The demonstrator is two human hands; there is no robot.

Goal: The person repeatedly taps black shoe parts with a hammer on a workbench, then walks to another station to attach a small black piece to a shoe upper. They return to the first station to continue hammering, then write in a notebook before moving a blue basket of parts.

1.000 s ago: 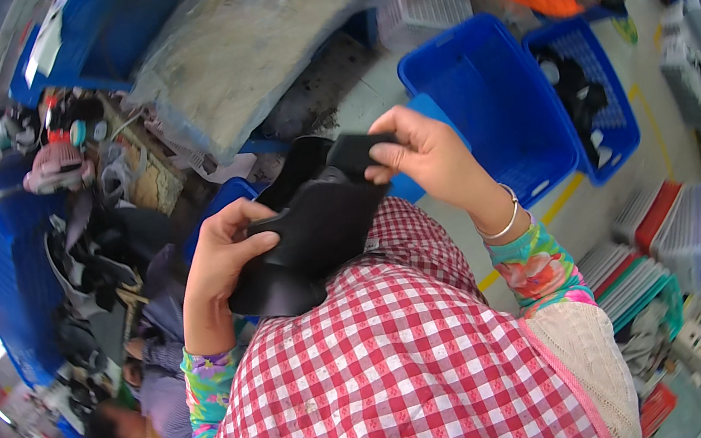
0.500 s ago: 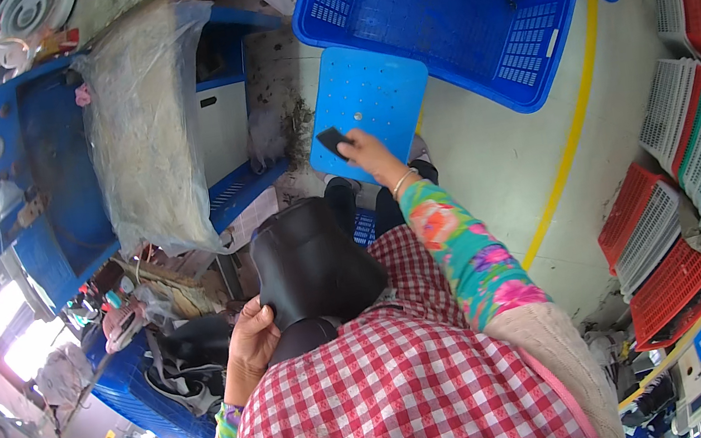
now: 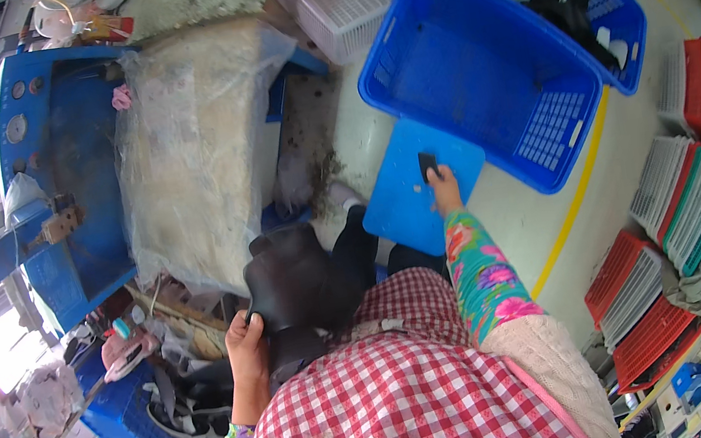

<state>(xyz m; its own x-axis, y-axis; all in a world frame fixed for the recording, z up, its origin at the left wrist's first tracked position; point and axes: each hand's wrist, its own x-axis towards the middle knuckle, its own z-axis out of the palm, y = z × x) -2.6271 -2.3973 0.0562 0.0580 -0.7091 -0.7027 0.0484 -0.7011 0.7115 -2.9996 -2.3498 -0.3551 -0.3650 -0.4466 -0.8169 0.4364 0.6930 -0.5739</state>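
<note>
On my lap lies a smooth, dark, leather-like piece (image 3: 296, 278) with a rounded outline; its exact kind does not show. My left hand (image 3: 248, 350) pinches its left edge between thumb and fingers. Farther out, my right hand (image 3: 445, 189) grips a small flat black rectangular piece (image 3: 428, 164). That hand is above a blue flat-topped stool (image 3: 389, 185), which has a few small specks on it. Whether the black piece touches the stool top cannot be made out.
Beyond the stool stands a large blue basket (image 3: 441, 39), with a second blue basket (image 3: 633, 36) of dark items behind it. A blue machine (image 3: 37, 177) and a plastic-covered bench (image 3: 193, 152) stand left. Stacked red, white and green crates (image 3: 686, 193) line the right.
The view has turned, so the stool and baskets appear lower and farther right. My right hand still has the small black piece, now over the stool's middle. My left hand keeps its hold.
</note>
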